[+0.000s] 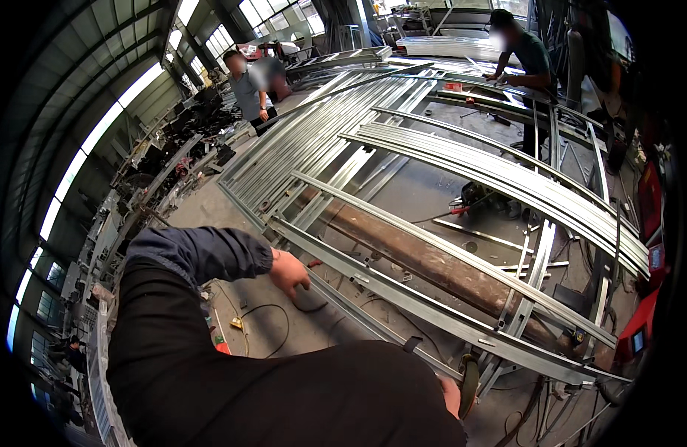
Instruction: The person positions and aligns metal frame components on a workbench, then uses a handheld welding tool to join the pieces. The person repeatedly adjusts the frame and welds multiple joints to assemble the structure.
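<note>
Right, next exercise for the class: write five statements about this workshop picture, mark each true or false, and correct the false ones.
1. The left hand is bare, with a dark sleeve behind it. True.
2. The right hand is fully visible. False: only part of it shows, near a dark rounded object.
3. The bundle of long strips is rust-brown. False: it is silvery; the thick beam lower in the picture is rust-brown.
4. A person at the upper right leans forward. True.
5. The red machine stands at the picture's left edge. False: it is at the right.
</note>
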A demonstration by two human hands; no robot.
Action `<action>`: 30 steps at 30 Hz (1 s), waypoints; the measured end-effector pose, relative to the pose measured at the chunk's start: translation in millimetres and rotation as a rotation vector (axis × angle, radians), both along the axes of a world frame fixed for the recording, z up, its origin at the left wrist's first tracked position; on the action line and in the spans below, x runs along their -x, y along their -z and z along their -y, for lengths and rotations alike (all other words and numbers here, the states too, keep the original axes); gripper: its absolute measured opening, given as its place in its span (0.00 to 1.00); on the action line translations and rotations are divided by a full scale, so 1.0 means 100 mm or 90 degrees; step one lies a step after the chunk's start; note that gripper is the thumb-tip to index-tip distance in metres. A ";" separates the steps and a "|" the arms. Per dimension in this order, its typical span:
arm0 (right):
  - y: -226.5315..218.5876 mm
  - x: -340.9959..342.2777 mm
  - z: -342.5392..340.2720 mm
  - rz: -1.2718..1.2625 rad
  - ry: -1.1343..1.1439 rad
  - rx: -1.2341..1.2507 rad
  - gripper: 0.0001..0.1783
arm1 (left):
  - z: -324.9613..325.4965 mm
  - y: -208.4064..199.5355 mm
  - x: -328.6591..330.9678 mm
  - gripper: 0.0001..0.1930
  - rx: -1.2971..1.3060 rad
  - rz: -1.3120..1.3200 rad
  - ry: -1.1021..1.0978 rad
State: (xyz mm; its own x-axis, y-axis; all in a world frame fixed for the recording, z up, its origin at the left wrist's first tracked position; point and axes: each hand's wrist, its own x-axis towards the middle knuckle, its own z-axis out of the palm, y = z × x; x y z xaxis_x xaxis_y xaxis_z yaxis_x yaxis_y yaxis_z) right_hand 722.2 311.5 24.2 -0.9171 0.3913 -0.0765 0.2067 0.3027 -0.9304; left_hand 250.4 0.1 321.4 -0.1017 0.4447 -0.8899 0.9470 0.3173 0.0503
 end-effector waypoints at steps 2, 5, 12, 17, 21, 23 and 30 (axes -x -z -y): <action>0.72 0.08 0.04 0.236 0.056 -0.037 0.23 | -0.04 -0.03 0.36 0.35 0.042 -0.086 0.041; 1.61 -0.11 0.13 0.019 0.056 -0.369 0.25 | -0.27 0.30 0.30 0.37 -0.082 -0.150 -0.011; 1.13 -0.22 0.06 0.019 0.071 -0.069 0.20 | -0.95 1.70 -1.12 0.32 -0.290 0.106 -0.189; 0.56 0.12 0.01 -0.092 0.130 0.245 0.18 | -1.48 2.11 -1.75 0.27 -0.349 0.203 -0.144; -0.57 0.90 0.00 -0.168 -0.038 0.066 0.19 | -1.84 2.24 -1.85 0.22 -0.343 0.295 -0.053; -0.93 1.25 0.14 -0.170 -0.146 0.013 0.21 | -1.70 2.38 -1.79 0.18 -0.343 0.407 -0.113; -1.35 1.80 0.56 -0.148 -0.288 -0.015 0.27 | -1.15 2.63 -1.50 0.17 -0.360 0.521 -0.204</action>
